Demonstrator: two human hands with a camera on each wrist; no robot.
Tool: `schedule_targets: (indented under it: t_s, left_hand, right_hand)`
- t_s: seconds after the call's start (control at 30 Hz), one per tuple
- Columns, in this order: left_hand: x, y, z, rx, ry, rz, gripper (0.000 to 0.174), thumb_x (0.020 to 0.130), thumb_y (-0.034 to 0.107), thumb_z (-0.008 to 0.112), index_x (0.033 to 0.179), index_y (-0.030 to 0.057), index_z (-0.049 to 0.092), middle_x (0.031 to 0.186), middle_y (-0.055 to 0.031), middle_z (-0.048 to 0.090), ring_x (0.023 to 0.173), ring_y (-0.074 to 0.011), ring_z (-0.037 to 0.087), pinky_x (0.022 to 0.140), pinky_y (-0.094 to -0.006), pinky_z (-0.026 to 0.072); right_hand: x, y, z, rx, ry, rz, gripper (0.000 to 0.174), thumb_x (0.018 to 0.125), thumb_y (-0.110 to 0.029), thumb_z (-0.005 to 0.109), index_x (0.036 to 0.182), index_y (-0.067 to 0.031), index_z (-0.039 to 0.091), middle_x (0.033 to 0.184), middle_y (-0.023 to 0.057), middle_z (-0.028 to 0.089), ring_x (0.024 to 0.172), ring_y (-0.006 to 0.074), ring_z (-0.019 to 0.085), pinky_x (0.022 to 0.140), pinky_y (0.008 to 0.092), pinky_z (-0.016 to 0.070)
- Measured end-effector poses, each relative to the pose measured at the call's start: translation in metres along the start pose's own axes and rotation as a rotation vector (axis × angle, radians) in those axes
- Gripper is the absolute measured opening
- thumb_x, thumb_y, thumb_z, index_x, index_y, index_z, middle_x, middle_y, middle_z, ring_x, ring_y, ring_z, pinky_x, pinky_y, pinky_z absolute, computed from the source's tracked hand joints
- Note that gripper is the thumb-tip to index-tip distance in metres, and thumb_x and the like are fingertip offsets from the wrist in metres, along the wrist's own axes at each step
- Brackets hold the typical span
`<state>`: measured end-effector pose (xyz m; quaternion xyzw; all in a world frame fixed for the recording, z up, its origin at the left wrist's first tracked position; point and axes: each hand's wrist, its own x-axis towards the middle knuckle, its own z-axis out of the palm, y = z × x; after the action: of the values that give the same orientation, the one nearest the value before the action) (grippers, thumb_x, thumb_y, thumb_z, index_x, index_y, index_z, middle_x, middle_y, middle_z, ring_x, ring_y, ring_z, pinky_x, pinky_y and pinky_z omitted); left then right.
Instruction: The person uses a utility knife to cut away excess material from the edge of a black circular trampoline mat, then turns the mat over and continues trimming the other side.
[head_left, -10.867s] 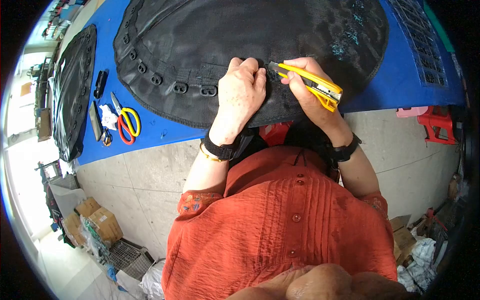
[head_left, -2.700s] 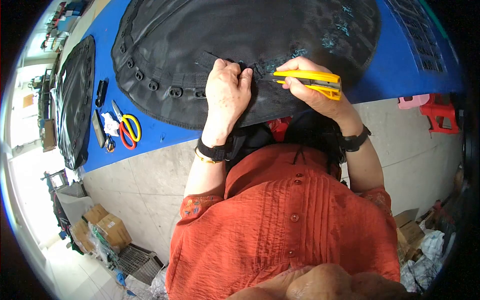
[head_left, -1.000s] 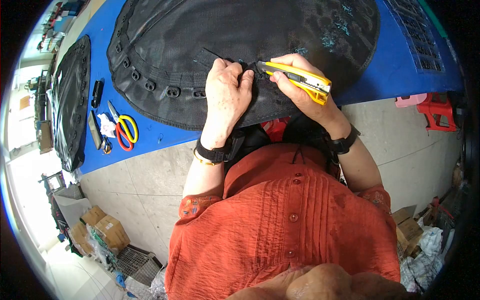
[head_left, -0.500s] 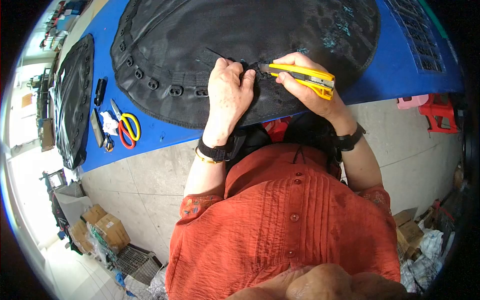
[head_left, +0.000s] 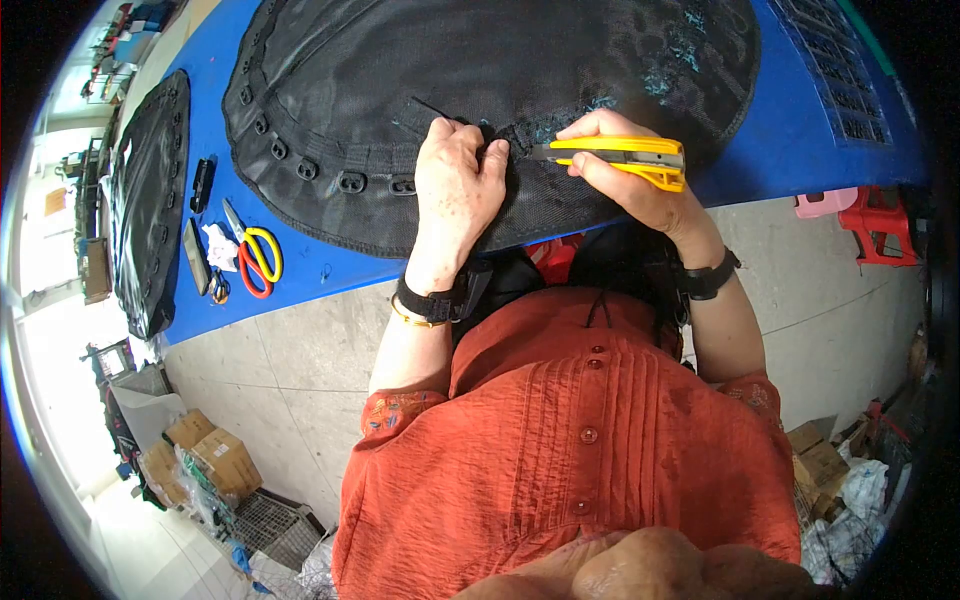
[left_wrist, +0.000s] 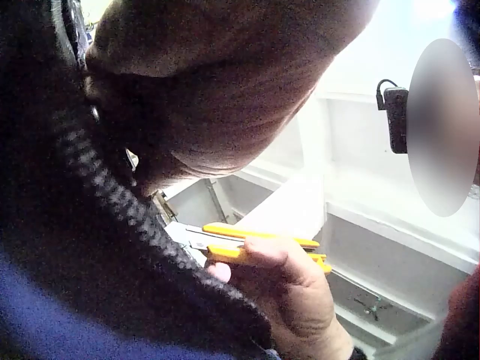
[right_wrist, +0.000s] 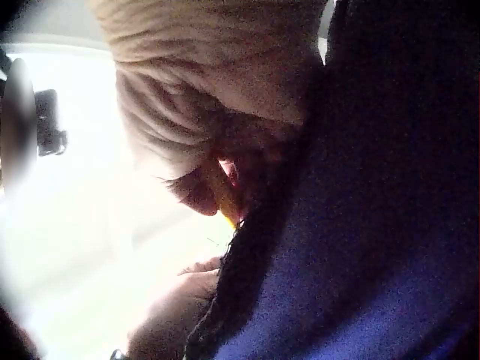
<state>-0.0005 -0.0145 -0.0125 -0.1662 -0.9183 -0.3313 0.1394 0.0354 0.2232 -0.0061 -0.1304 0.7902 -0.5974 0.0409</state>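
A large rounded black mesh fabric piece (head_left: 480,60) with several black buckles (head_left: 351,182) along its hem lies on the blue table. My left hand (head_left: 460,185) pinches a fold of it near the front edge, fingertips tucked out of sight. Just above those knuckles a thin dark strap end (head_left: 428,106) sticks up. In my right hand (head_left: 630,165) is a yellow utility knife (head_left: 620,152), its blade pointing left at the ragged seam beside the left thumb. The left wrist view shows the knife (left_wrist: 262,238) and the right hand (left_wrist: 292,292) beyond the fabric edge.
Scissors with red and yellow handles (head_left: 262,258), a crumpled white scrap (head_left: 220,247) and a black tool (head_left: 202,185) lie on the left of the table. Another black fabric piece (head_left: 145,210) lies farther left. Blue thread bits (head_left: 660,80) are scattered on the mesh. A red stool (head_left: 880,228) stands right.
Over the last half second the knife has drawn slightly right and turned more level. Compared with the earliest frame, the left hand sits farther left and a strap end now shows above it.
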Motion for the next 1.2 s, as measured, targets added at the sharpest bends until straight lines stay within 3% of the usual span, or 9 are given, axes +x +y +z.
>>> schedule_targets:
  t_s: [0.1,0.2,0.4,0.57,0.7,0.8,1.1,1.2]
  left_hand:
    - [0.000,0.001,-0.001,-0.003,0.006,-0.017,0.024,0.089,0.014,0.082,0.079,-0.0027,0.068,0.088,-0.0204,0.063,0.085,-0.0385,0.065,0.078,-0.0468,0.0543]
    - [0.000,0.002,0.000,-0.009,0.024,-0.008,0.024,0.089,0.014,0.082,0.078,-0.0022,0.068,0.088,-0.0199,0.063,0.083,-0.0381,0.065,0.077,-0.0465,0.0545]
    - [0.001,0.001,0.001,0.004,0.023,0.029,0.022,0.090,0.013,0.081,0.078,-0.0011,0.069,0.086,-0.0189,0.062,0.081,-0.0370,0.065,0.076,-0.0458,0.0543]
    - [0.000,0.003,0.000,0.009,-0.031,-0.016,0.027,0.095,0.022,0.079,0.085,-0.0014,0.072,0.091,-0.0198,0.064,0.087,-0.0383,0.066,0.080,-0.0465,0.0536]
    - [0.000,0.003,0.002,0.008,-0.019,-0.004,0.026,0.095,0.021,0.079,0.085,-0.0012,0.072,0.091,-0.0194,0.064,0.087,-0.0382,0.066,0.080,-0.0463,0.0537]
    - [0.000,0.002,0.002,0.013,-0.021,-0.001,0.025,0.095,0.021,0.079,0.085,-0.0011,0.071,0.091,-0.0193,0.064,0.087,-0.0381,0.066,0.079,-0.0461,0.0537]
    - [0.000,0.002,0.001,0.004,-0.013,0.004,0.025,0.095,0.020,0.079,0.084,-0.0011,0.071,0.091,-0.0195,0.064,0.086,-0.0385,0.066,0.079,-0.0468,0.0536]
    - [0.000,0.002,0.001,0.012,-0.017,0.007,0.025,0.095,0.020,0.079,0.085,-0.0010,0.071,0.091,-0.0194,0.064,0.086,-0.0388,0.067,0.079,-0.0468,0.0537]
  right_hand:
    - [-0.001,0.002,0.001,-0.019,0.010,-0.010,0.024,0.103,-0.007,0.062,0.126,-0.0024,0.065,0.112,0.0076,0.073,0.099,0.0139,0.072,0.091,0.0315,0.0581]
    - [0.000,0.003,0.013,0.076,0.134,-0.054,0.016,0.101,-0.008,0.069,0.117,-0.0038,0.069,0.105,0.0065,0.074,0.098,0.0134,0.072,0.087,0.0312,0.0571]
    - [0.011,0.008,0.035,0.169,0.327,-0.120,0.019,0.102,-0.007,0.072,0.120,-0.0033,0.068,0.108,0.0058,0.075,0.096,0.0114,0.073,0.086,0.0284,0.0580]
    - [0.011,0.008,0.039,0.115,0.352,-0.144,0.019,0.103,-0.008,0.072,0.121,-0.0032,0.068,0.107,0.0057,0.076,0.098,0.0108,0.072,0.087,0.0290,0.0584]
    - [0.011,0.008,0.039,0.128,0.343,-0.131,0.020,0.102,-0.008,0.073,0.121,-0.0036,0.068,0.106,0.0060,0.076,0.097,0.0117,0.073,0.087,0.0296,0.0586]
    - [0.011,0.010,0.043,0.101,0.359,-0.124,0.019,0.101,-0.007,0.073,0.120,-0.0035,0.068,0.106,0.0068,0.076,0.096,0.0134,0.073,0.086,0.0301,0.0587]
    - [0.009,0.009,0.046,-0.078,0.414,-0.185,0.024,0.096,-0.008,0.078,0.118,-0.0054,0.069,0.104,0.0124,0.076,0.093,0.0315,0.076,0.082,0.0393,0.0601]
    - [0.009,0.011,0.048,-0.101,0.430,-0.191,0.024,0.096,-0.009,0.078,0.118,-0.0053,0.069,0.104,0.0120,0.077,0.093,0.0310,0.076,0.081,0.0392,0.0598]
